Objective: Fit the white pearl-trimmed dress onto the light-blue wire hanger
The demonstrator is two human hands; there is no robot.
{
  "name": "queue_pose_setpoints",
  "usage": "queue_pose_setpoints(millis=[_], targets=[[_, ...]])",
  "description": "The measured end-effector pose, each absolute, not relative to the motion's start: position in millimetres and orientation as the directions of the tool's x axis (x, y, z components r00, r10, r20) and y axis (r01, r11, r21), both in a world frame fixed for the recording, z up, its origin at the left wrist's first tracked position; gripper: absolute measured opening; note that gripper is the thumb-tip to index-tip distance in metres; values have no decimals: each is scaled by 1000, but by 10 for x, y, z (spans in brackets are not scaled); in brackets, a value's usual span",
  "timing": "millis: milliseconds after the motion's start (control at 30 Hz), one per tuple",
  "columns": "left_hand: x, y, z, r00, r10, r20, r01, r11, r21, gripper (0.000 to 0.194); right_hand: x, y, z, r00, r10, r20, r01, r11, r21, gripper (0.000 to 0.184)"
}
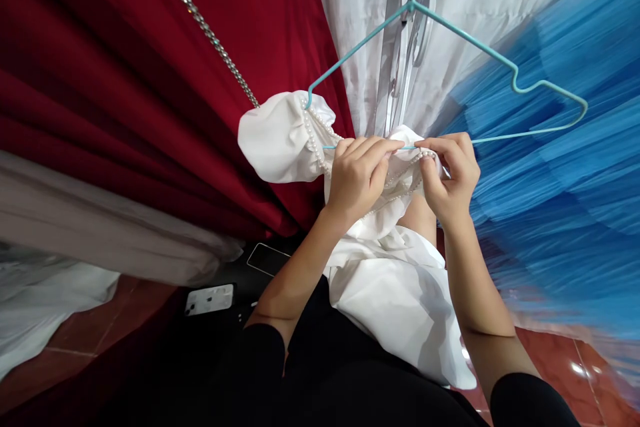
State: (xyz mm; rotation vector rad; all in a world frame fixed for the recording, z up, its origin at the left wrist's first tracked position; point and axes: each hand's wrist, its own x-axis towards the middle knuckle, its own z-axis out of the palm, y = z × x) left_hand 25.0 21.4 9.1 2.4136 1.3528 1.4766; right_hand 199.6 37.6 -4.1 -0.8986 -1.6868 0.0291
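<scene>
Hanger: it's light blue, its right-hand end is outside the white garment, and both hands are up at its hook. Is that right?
Not quite: the hands aren't at the hook. The head view shows the left hand and right hand at the lower bar of the hanger, by the white garment. The rest stands.

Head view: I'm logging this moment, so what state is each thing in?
Hanger: left end in the garment, right end bare.
White garment: crumpled, partly on the hanger.
Left hand: closed over the lower bar.
Right hand: pinching pearl trim.
Pale phone: back up.
Dark-faced phone: partly hidden.
Red fabric: hanging in folds.
</scene>
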Motion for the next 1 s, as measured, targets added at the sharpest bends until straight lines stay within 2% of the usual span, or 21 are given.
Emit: queue_pose_setpoints(millis=[100,167,233,300,400,500,567,667,800,1000], targets=[[225,244,76,181,679,712,637,-632,441,30,2040,368,-100,17,448,894,574,728,-376,23],[173,246,104,181,687,704,628,-632,455,31,2143,394,-111,158,322,934,631,695,-346,22],[107,237,150,182,697,693,629,-625,463,31,2319,460,-55,344,205,916,671,628,-393,19],[43,224,202,196,707,680,633,-620,463,32,2542,559,79,492,128,861,647,608,-460,23],[-28,210,267,221,723,655,652,-609,452,34,2851,719,367,544,91,834,595,660,-460,30],[-57,203,291,224,726,650,663,-602,444,36,3009,827,613,481,153,863,643,608,-466,30],[-58,196,286,215,725,655,675,-595,437,36,3039,866,690,444,263,857,667,542,-512,27],[-52,184,275,195,719,667,699,-579,420,37,3061,892,668,438,399,806,654,473,-590,25],[-54,208,287,191,725,662,677,-585,446,35,3104,857,578,471,460,753,612,445,-654,25],[-33,237,281,175,735,655,668,-578,470,35,2828,762,779,305,473,827,626,555,-548,20]])
